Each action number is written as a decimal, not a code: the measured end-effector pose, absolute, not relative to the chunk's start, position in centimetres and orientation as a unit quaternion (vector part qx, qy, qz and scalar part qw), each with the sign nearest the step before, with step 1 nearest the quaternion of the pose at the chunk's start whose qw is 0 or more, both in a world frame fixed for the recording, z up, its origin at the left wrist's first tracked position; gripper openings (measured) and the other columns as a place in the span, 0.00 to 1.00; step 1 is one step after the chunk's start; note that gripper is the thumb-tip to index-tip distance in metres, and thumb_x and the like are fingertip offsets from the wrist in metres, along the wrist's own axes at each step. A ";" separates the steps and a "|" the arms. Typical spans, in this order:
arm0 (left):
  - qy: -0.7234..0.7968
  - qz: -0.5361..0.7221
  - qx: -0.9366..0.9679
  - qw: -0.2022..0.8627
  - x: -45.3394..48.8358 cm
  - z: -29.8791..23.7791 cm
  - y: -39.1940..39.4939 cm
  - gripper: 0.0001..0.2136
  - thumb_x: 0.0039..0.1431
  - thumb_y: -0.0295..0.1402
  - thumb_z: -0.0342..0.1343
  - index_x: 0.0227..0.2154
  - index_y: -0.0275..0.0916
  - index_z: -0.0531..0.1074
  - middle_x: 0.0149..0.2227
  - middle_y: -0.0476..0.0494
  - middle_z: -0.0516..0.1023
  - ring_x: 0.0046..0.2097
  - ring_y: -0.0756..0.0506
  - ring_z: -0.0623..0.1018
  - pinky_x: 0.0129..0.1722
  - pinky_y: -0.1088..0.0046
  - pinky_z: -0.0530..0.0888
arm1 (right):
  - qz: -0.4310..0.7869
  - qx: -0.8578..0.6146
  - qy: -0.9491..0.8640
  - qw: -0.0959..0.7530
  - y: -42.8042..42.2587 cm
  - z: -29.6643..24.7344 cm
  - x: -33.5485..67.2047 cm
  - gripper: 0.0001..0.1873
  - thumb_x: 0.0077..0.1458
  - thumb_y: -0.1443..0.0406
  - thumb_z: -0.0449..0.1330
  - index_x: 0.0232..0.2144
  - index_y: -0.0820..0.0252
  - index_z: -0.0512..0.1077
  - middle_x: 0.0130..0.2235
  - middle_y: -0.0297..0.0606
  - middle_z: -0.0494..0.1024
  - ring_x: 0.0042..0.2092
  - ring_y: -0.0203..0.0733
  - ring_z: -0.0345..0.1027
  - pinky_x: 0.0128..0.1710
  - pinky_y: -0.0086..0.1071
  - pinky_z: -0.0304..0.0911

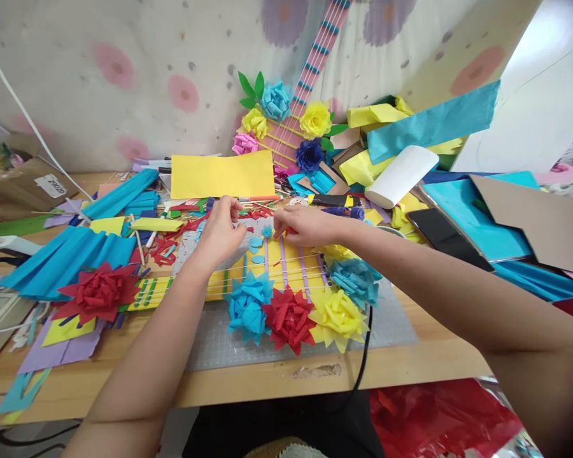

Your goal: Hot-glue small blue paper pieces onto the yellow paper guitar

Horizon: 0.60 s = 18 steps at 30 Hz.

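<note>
My left hand point(221, 230) and my right hand point(302, 226) hover close together over the far edge of a yellow paper guitar point(267, 270) lying on a grey cutting mat point(277, 346). Both hands have fingers pinched. Between them sits a small blue paper flower point(267, 232) and several blue paper petals point(256, 249). What each pinch holds is too small to make out. The guitar carries purple strips, thin strings, and a blue flower point(247, 305), a red flower point(289, 318) and a yellow flower point(338, 318) along its near edge.
A second paper guitar point(310, 67) with flowers leans on the wall behind. A yellow sheet point(222, 175), blue pleated paper point(64, 257), a large red flower point(98, 292), a white roll point(400, 175), a dark phone point(442, 235) and paper scraps crowd the wooden table point(267, 381).
</note>
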<state>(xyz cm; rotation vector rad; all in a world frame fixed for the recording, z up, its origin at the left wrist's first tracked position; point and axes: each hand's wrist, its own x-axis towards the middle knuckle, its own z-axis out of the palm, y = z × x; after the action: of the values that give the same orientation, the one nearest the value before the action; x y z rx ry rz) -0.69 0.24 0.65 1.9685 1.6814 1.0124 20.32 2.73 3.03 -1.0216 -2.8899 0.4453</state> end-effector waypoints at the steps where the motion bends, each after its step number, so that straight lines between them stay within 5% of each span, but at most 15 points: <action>1: 0.594 0.355 0.699 0.181 -0.6 0.7 0.2 0.14 0.44 0.21 0.52 0.34 0.41 0.60 0.34 0.49 0.65 0.36 0.49 0.68 0.36 0.71 0.67 | 0.137 -0.330 -0.934 0.021 2.8 3.0 20.3 0.14 0.46 0.74 0.54 0.38 0.60 0.66 0.42 0.44 0.77 0.46 0.47 0.66 0.45 0.38 0.58; 11: 0.608 0.245 0.721 0.224 -1.4 0.9 0.3 0.11 0.46 0.26 0.51 0.35 0.40 0.63 0.37 0.46 0.70 0.38 0.47 0.72 0.40 0.69 0.69 | 0.121 -0.320 -0.939 0.032 3.3 2.2 20.3 0.17 0.46 0.75 0.52 0.40 0.60 0.65 0.44 0.43 0.77 0.50 0.48 0.64 0.47 0.38 0.58; 18: 0.596 0.135 0.752 0.246 -2.1 1.4 0.0 0.10 0.47 0.35 0.54 0.34 0.40 0.70 0.37 0.45 0.76 0.40 0.44 0.76 0.41 0.69 0.71 | 0.117 -0.361 -0.918 0.115 2.4 4.1 22.3 0.14 0.48 0.72 0.52 0.40 0.60 0.67 0.41 0.43 0.77 0.47 0.47 0.64 0.43 0.37 0.58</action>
<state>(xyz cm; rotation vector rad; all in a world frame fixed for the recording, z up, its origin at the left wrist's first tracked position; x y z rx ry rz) -2.14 0.04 1.35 2.0520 1.6264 0.3684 22.25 2.43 4.12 -1.0576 -2.6908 0.3425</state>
